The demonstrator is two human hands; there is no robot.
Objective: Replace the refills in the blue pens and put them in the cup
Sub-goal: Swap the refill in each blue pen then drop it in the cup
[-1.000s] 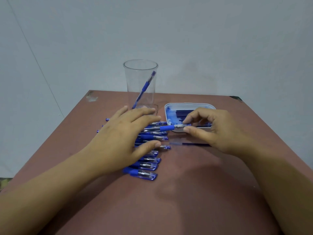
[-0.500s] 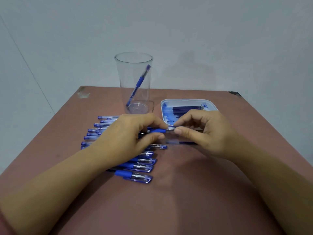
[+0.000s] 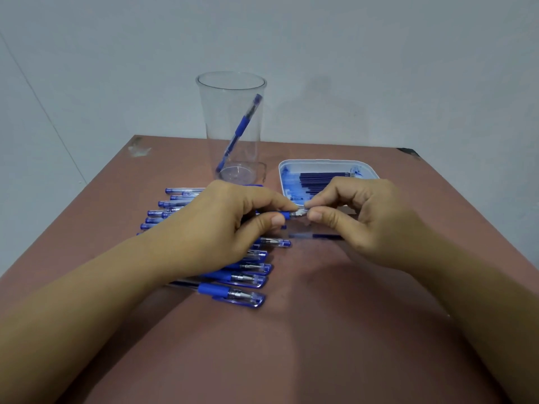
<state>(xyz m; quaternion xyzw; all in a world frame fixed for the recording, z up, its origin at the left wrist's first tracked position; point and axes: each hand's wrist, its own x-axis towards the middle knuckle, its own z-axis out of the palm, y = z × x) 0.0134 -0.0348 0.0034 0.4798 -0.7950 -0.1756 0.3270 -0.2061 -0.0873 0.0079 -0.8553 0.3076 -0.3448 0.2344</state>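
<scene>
My left hand (image 3: 221, 225) grips the barrel of a blue pen (image 3: 287, 214) above the table, and most of the pen is hidden in the fist. My right hand (image 3: 361, 217) pinches the pen's silver tip (image 3: 302, 212) between thumb and forefinger. Under my left hand lies a row of several blue pens (image 3: 233, 294). A clear plastic cup (image 3: 232, 126) stands at the back with one blue pen (image 3: 240, 131) leaning inside. A loose refill (image 3: 318, 236) lies on the table just under my right hand.
A white tray (image 3: 326, 164), stained blue, holds several dark blue refills (image 3: 320, 179) at the back right. The reddish-brown table (image 3: 291, 345) stands against a pale wall, and its far corners show at the left and right.
My left hand has lifted one pen off the row and closed around its barrel. My right hand has stayed pinched on the tip. The camera has tilted, so the scene sits lower.
</scene>
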